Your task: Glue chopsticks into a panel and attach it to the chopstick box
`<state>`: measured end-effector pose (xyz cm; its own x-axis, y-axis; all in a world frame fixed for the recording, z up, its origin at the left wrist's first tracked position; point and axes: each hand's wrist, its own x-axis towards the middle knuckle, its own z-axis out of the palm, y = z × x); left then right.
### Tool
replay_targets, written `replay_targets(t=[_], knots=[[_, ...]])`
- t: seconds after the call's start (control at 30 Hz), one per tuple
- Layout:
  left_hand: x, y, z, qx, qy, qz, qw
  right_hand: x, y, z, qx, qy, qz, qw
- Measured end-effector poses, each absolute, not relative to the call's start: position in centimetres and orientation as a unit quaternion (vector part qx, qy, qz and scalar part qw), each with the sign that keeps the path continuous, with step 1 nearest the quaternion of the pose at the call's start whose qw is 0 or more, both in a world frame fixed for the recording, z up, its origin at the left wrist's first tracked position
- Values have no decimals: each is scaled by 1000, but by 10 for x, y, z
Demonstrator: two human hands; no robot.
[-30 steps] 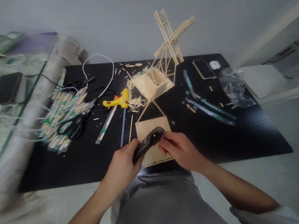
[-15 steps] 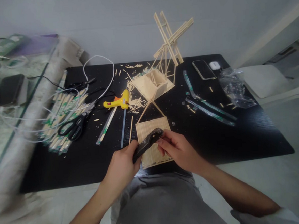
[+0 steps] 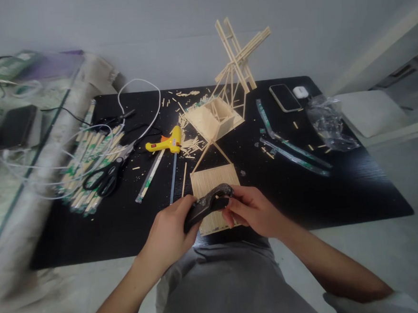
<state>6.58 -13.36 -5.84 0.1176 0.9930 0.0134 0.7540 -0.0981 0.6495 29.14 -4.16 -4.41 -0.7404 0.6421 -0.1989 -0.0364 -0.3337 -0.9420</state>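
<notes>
My left hand (image 3: 171,228) is closed round the handle of a black hand tool (image 3: 207,203) with a curved, hooked far end; its exact kind is unclear. At that curved end, the fingers of my right hand (image 3: 253,208) are pinched together, and whatever lies between them is too small to make out. Both hands are above a flat panel of wooden sticks (image 3: 215,175) at the table's front edge. Two slanting sticks join the panel to a stick-built model (image 3: 206,121) with a box-like body and crossed blades (image 3: 239,56).
On the black table (image 3: 290,193), a yellow glue gun (image 3: 165,143), black-handled scissors (image 3: 105,178), wrapped chopsticks (image 3: 88,169) and white cables lie left. Stick offcuts (image 3: 192,145) are strewn mid-table. Right are a phone (image 3: 284,98), an earbud case (image 3: 300,92) and plastic wrappers (image 3: 330,124).
The black tool has tilted and shifted slightly down and right, showing more of its curved end. My right hand has lowered a little with it, still pinched at that end.
</notes>
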Motion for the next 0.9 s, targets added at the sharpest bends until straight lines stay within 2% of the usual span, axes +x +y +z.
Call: replay_targets(t=[0.33,0.6,0.83,0.9], knots=[[64,-138,-67,696,637,234,235,288,-44,-48,-322,-540,742,234],[64,-140,-69,658,657,233,283,284,-46,-53,-324,-531,752,216],[43,-140,-52,548,683,265,403,283,-47,-52,-317,-492,783,210],[29,-139,-47,515,714,248,404,284,-47,-51,-318,-473,794,211]])
